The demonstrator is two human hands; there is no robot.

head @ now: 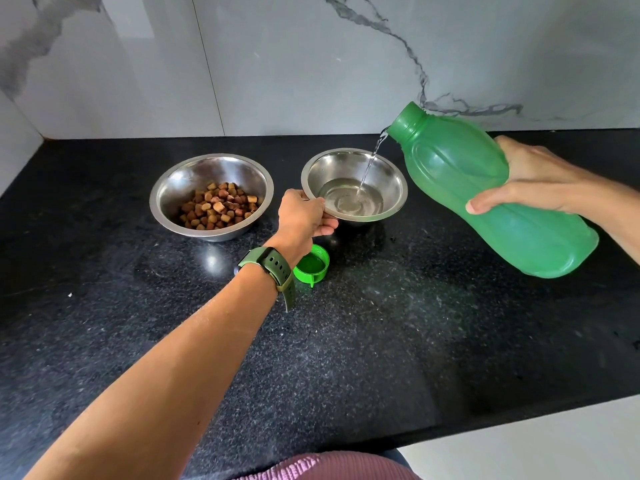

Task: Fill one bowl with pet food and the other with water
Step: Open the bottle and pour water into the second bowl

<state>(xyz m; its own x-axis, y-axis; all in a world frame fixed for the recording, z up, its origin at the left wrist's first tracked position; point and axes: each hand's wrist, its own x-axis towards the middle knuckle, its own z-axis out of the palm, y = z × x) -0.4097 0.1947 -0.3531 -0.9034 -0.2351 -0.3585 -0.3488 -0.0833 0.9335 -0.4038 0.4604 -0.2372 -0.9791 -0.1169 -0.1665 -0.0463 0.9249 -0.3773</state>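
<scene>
Wall: white marble-look panels (277, 64) with grey veins fill the upper part of the frame.
Counter: black speckled stone (381, 341) spans the middle and lower frame, its front edge running across the lower right.
Bottle: a large green plastic bottle (485, 188) at the right of the frame, uncapped, tilted with its neck pointing toward the upper left and over the right-hand bowl.
Right hand: the right hand (533, 178) grips the bottle's body near its middle, fingers curled over the far side and thumb pressed on the near side.
Left hand: the left hand (304, 216), reaching up from the lower left, pinches the left rim of the water bowl, thumb on the rim's top and fingers curled under.
Food bowl: a steel bowl (173, 188) left of centre, resting on the counter, with a heap of brown kibble (218, 209) in its bottom.
Water bowl: a steel bowl (391, 181) at centre, just right of the food bowl and apart from it, holding a shallow pool.
Water: a thin stream (369, 164) falls from the bottle mouth into that pool.
Watch: a green-strapped watch (273, 268) on the left wrist.
Cap: a green bottle cap (311, 265) lies open side up on the counter, just below the left hand.
</scene>
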